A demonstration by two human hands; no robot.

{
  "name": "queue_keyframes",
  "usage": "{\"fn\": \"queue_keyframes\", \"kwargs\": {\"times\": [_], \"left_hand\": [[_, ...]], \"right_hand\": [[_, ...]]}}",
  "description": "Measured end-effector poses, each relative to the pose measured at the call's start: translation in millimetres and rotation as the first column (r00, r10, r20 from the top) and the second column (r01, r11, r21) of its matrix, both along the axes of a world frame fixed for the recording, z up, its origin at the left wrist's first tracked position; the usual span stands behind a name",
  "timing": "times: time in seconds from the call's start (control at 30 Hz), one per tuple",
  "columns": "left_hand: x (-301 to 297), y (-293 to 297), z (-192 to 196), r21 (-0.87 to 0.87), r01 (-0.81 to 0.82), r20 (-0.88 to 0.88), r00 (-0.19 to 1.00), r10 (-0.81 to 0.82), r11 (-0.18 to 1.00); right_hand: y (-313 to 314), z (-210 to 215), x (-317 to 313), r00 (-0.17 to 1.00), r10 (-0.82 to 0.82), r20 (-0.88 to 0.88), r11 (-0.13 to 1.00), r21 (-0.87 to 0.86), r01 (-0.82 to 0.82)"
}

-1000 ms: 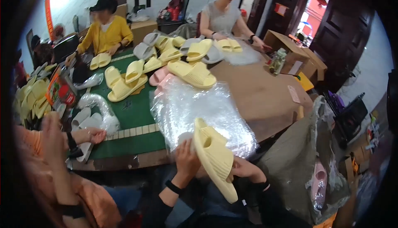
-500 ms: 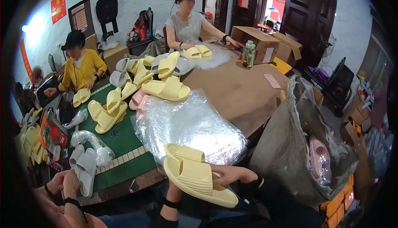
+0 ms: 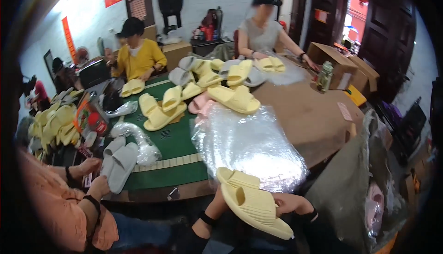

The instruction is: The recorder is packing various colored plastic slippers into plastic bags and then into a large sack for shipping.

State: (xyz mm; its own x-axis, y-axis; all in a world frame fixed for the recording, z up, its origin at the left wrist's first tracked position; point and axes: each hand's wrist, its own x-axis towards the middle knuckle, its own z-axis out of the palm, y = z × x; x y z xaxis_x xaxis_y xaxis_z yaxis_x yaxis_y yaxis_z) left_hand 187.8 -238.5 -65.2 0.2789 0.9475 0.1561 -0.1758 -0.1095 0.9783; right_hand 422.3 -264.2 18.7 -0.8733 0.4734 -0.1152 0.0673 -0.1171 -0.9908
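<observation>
In front of me, beyond the table's near edge, I hold a pair of pale yellow slippers, one behind the other, toes tilted up to the left. My left hand grips them from below and behind, with its fingers mostly hidden by the soles. Closed on the nearer slipper's open heel side is my right hand. Just past the slippers lies a stack of clear plastic bags on the table. Pink slippers and more yellow slippers rest at the stack's far edge.
At my left, a co-worker in orange handles grey slippers. Two people sit across the table. A large sack with bagged pink slippers stands at my right. A bottle stands near cardboard boxes.
My view has swung left, so the scene sits further right. Both hands still hold the yellow slippers. The co-worker in orange has shifted their hands around the grey slippers.
</observation>
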Motion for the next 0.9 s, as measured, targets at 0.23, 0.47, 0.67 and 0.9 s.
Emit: {"fn": "queue_keyframes", "kwargs": {"times": [0.23, 0.47, 0.67, 0.9], "left_hand": [[-6.8, 23.3, -61.2, 0.075, -0.07, -0.036, 0.997, 0.073, 0.995], [-7.9, 33.0, -6.5, 0.639, 0.071, -0.667, 0.547, 0.506, 0.766], [-1.4, 24.1, -6.8, 0.71, 0.111, -0.634, 0.53, 0.563, 0.695], [-7.2, 29.2, 4.6, 0.469, -0.171, -0.483, 0.771, 0.414, 0.866]], "right_hand": [[3.9, -6.3, -1.5, 0.996, 0.081, -0.025, 0.988, -0.131, -0.084], [-7.2, -6.0, 33.7, 0.993, -0.107, -0.051, 0.945, -0.315, 0.086], [-7.2, -21.0, 33.6, 0.974, -0.179, 0.136, 0.967, -0.16, 0.2], [-18.7, 12.2, 27.3, 0.987, -0.128, 0.101, 0.961, -0.235, 0.149]]}}
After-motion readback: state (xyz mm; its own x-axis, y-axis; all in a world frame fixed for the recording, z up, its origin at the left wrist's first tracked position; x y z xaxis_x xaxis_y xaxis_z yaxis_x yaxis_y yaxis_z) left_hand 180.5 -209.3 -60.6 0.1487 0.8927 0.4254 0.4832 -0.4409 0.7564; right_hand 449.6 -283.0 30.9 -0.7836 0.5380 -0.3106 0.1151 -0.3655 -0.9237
